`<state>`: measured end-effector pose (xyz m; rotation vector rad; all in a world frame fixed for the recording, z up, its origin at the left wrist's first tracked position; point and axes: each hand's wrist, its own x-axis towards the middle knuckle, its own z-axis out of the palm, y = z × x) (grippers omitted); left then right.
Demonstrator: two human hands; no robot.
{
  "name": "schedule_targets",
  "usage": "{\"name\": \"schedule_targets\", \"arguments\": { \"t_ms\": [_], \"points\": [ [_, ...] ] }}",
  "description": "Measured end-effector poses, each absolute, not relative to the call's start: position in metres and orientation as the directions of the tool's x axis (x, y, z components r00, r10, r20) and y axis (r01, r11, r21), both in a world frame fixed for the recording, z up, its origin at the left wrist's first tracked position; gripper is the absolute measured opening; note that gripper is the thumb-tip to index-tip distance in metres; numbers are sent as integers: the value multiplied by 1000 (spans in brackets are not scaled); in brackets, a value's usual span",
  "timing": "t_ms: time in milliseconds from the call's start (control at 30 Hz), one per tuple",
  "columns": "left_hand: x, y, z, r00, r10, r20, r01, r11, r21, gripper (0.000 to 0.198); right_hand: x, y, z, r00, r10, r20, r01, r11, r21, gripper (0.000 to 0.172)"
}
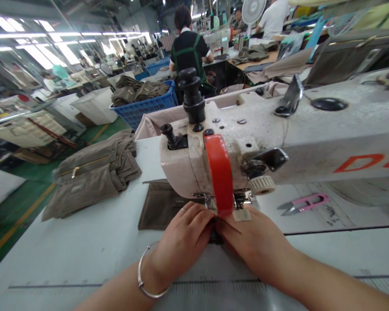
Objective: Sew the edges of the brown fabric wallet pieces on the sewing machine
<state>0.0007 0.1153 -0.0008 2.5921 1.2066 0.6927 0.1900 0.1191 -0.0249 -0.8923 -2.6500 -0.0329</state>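
Under the head of a white sewing machine lies a dark brown fabric piece with small lettering on it. My left hand is closed on the near edge of this piece, thumb and fingertips pressed together just before the needle area. Close beside it, my right hand is also closed at the same edge, its fingertips meeting the left ones. The red guard hides the needle, and my hands cover much of the fabric's near side.
Folded brown fabric pieces with zips are stacked at the table's left. Pink thread snips lie under the machine arm. Beyond stand a blue crate of brown pieces and a person at another table.
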Motion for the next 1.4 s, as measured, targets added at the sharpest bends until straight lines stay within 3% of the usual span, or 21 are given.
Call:
{"name": "schedule_targets", "arguments": {
  "t_ms": [200, 433, 600, 1000, 1233, 1400],
  "points": [
    [1, 113, 3, 659, 623, 421, 628, -764, 149, 25, 197, 110, -27, -703, 566, 430, 514, 823, -242, 17],
    [-6, 109, -10, 721, 631, 287, 628, -770, 113, 22, 204, 101, -20, -659, 607, 445, 491, 795, -356, 22],
    [-10, 107, -17, 749, 595, 291, 609, -792, 53, 23, 203, 101, -18, -660, 616, 430, 484, 786, -384, 22],
    [-4, 117, -12, 706, 674, 219, 660, -738, 140, 25, 201, 102, -19, -694, 633, 345, 515, 770, -377, 19],
    [-5, 118, -7, 641, 663, 388, 643, -739, 200, 23, 200, 104, -20, -691, 662, 292, 542, 741, -396, 24],
    [-5, 116, -7, 641, 667, 380, 623, -742, 250, 21, 204, 103, -18, -688, 643, 336, 518, 759, -395, 31]
  ]
}}
